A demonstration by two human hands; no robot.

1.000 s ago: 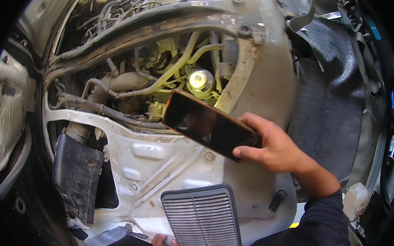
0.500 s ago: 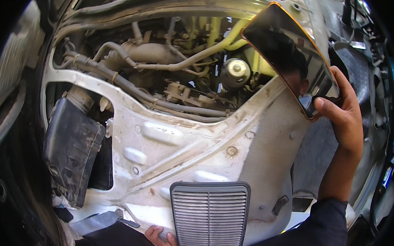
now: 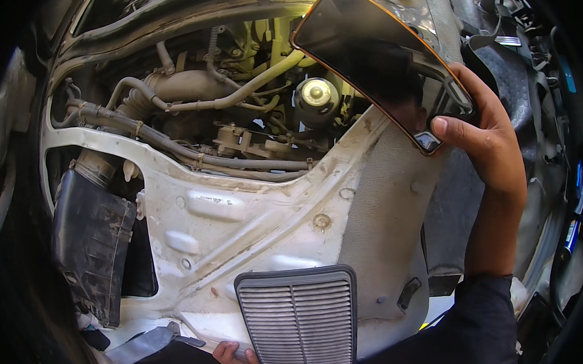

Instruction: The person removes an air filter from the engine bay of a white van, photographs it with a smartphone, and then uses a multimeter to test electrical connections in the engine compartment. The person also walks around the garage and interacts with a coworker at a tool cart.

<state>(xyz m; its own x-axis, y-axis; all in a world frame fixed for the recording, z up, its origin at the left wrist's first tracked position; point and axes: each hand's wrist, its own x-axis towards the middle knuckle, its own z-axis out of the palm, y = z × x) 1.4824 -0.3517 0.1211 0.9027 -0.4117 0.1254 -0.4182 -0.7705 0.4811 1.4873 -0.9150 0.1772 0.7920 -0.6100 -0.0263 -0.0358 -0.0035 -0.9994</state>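
In my right hand (image 3: 482, 136) is a phone (image 3: 380, 65) with an orange-edged case, held tilted above the engine opening. Its dark screen shows reflections; my thumb rests on the lower corner and my fingers wrap behind it. At the bottom, my left hand (image 3: 237, 359) has its fingers curled at the lower left edge of a pleated air filter (image 3: 297, 321). The filter has a dark grey rubber rim and stands tilted over the pale metal panel (image 3: 256, 223). My sleeve covers the filter's lower right corner.
A black air filter box (image 3: 91, 237) sits in a cutout at left. Beyond the panel, the engine opening holds hoses (image 3: 210, 102) and a round metal-topped canister (image 3: 317, 94). A grey seat-belt strap (image 3: 141, 347) lies lower left. Dark mat (image 3: 458, 210) lies at right.
The view has shifted, moving the scene a little left. The phone has moved left and looks slightly larger. The air filter leans a bit more, its top to the left.
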